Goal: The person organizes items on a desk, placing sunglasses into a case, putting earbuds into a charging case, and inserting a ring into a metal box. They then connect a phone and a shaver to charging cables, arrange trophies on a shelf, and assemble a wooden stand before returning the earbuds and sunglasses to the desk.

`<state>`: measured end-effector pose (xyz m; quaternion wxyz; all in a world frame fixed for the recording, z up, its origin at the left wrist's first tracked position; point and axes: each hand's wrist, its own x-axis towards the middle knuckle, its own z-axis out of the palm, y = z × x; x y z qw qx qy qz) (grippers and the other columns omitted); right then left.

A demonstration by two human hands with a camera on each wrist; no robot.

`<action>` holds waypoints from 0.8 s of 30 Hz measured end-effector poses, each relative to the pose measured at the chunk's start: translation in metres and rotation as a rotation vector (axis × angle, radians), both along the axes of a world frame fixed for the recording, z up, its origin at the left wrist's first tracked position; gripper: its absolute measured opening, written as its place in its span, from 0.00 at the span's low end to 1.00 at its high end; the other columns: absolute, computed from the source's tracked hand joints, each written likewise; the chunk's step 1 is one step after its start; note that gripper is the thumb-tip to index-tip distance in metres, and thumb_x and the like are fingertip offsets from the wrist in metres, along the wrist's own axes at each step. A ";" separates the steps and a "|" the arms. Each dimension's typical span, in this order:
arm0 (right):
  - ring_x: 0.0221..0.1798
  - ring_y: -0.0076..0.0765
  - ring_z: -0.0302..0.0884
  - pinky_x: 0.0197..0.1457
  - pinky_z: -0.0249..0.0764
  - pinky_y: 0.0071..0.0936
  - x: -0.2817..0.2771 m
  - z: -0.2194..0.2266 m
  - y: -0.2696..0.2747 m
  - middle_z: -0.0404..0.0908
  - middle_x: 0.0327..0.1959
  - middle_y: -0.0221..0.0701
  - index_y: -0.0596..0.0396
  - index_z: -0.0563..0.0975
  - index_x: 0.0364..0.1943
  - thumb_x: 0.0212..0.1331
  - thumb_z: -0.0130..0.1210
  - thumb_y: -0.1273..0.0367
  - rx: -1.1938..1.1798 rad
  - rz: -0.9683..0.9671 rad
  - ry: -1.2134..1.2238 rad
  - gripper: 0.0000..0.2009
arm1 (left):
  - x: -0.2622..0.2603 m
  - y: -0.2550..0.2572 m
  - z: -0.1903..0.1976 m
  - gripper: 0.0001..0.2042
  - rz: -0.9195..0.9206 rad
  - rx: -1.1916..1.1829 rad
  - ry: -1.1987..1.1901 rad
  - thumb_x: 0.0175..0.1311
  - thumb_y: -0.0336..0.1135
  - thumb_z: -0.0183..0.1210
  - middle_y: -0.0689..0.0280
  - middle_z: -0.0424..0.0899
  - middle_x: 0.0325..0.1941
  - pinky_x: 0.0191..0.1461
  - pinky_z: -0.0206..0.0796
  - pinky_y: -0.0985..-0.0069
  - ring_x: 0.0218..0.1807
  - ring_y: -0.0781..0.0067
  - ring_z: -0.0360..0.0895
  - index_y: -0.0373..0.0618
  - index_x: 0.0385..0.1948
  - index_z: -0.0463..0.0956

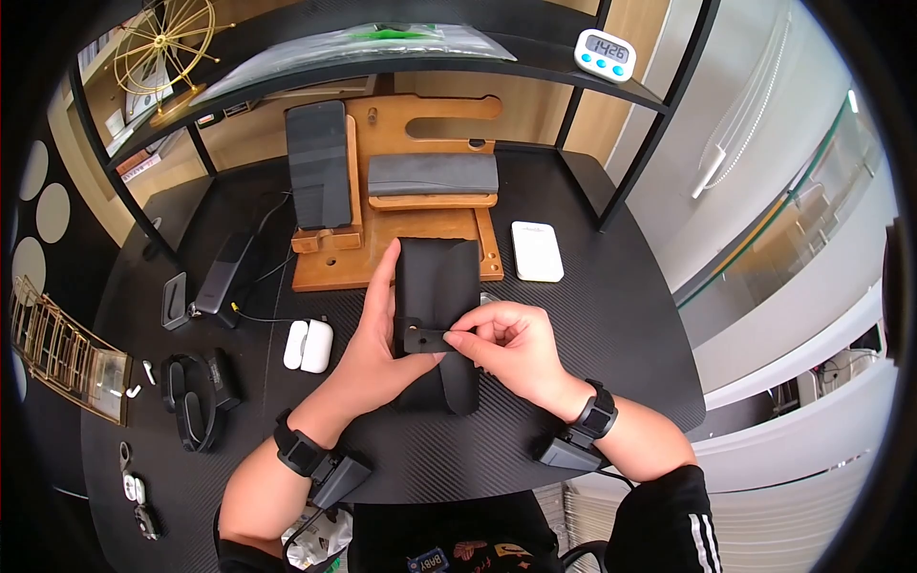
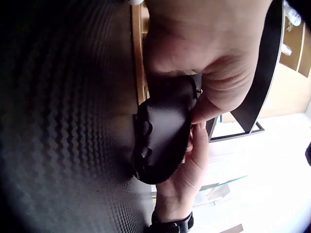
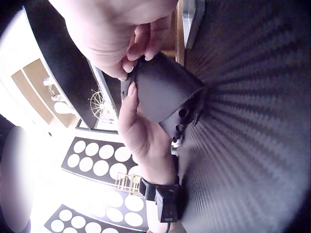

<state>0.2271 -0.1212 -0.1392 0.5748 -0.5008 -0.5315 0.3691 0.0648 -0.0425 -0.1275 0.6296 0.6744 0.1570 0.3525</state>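
Note:
A long black leather pouch [image 1: 437,277] stands out against the desk in the head view, a short strap with a snap button [image 1: 421,339] across its middle. My left hand [image 1: 375,349] grips it along its left side, the thumb lying just below the strap. With thumb and index finger my right hand [image 1: 521,349] pinches the strap's right end. In the left wrist view the pouch [image 2: 167,128] shows its rounded end with notches along the edge. The right wrist view shows the smooth black flap [image 3: 163,87] under my right fingertips.
Behind the pouch is a wooden stand [image 1: 401,239] with a phone [image 1: 320,162] and a grey case [image 1: 433,175]. A white power bank [image 1: 538,252] lies to the right. On the left are white earbud cases [image 1: 309,346], a black band [image 1: 194,406] and a dark box [image 1: 227,277].

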 end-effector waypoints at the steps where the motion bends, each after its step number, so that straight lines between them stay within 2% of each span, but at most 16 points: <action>1: 0.18 0.07 0.60 0.21 0.56 0.10 0.000 -0.002 0.000 0.71 0.15 0.17 0.59 0.81 0.29 0.52 0.61 0.75 0.005 -0.014 -0.008 0.02 | 0.000 0.000 -0.002 0.52 0.000 0.000 0.000 0.42 0.14 0.59 0.59 0.53 0.68 0.67 0.51 0.72 0.69 0.66 0.54 0.53 0.69 0.33; 4: 0.17 0.06 0.58 0.20 0.54 0.10 0.000 -0.004 0.001 0.69 0.14 0.16 0.58 0.80 0.29 0.52 0.61 0.75 0.006 -0.039 -0.012 0.02 | -0.001 0.001 -0.007 0.53 -0.038 0.019 -0.013 0.42 0.15 0.58 0.59 0.51 0.69 0.68 0.48 0.72 0.70 0.66 0.51 0.53 0.69 0.32; 6: 0.17 0.06 0.58 0.20 0.53 0.10 0.000 -0.004 0.002 0.69 0.13 0.15 0.58 0.80 0.29 0.53 0.61 0.75 0.004 -0.051 -0.007 0.02 | -0.002 0.002 -0.007 0.51 -0.120 0.042 -0.004 0.46 0.15 0.56 0.59 0.44 0.71 0.67 0.50 0.72 0.70 0.68 0.50 0.51 0.69 0.27; 9: 0.17 0.05 0.57 0.20 0.52 0.09 0.001 -0.002 0.001 0.69 0.13 0.15 0.58 0.79 0.28 0.53 0.60 0.75 0.011 -0.049 -0.008 0.01 | -0.004 -0.003 0.003 0.50 -0.127 -0.049 0.005 0.48 0.15 0.54 0.58 0.42 0.71 0.69 0.46 0.72 0.72 0.68 0.45 0.51 0.69 0.27; 15: 0.18 0.04 0.58 0.20 0.52 0.08 0.001 -0.001 0.000 0.69 0.15 0.14 0.57 0.78 0.28 0.54 0.59 0.78 0.010 -0.039 -0.008 0.02 | -0.004 0.005 -0.007 0.43 -0.099 -0.065 -0.023 0.53 0.19 0.48 0.57 0.39 0.73 0.71 0.36 0.73 0.74 0.66 0.38 0.50 0.69 0.32; 19: 0.17 0.04 0.58 0.20 0.52 0.08 0.000 0.000 0.000 0.68 0.14 0.14 0.57 0.78 0.28 0.54 0.59 0.78 0.004 -0.030 0.014 0.02 | -0.005 0.004 -0.006 0.41 -0.085 -0.160 -0.032 0.53 0.19 0.45 0.57 0.41 0.72 0.71 0.37 0.74 0.74 0.65 0.40 0.49 0.70 0.34; 24: 0.17 0.04 0.58 0.20 0.52 0.08 0.001 0.000 0.000 0.68 0.14 0.14 0.57 0.77 0.29 0.54 0.59 0.78 0.009 -0.022 0.011 0.02 | -0.004 0.004 -0.004 0.41 -0.126 -0.235 -0.083 0.50 0.18 0.40 0.56 0.48 0.70 0.68 0.43 0.75 0.71 0.66 0.49 0.48 0.70 0.34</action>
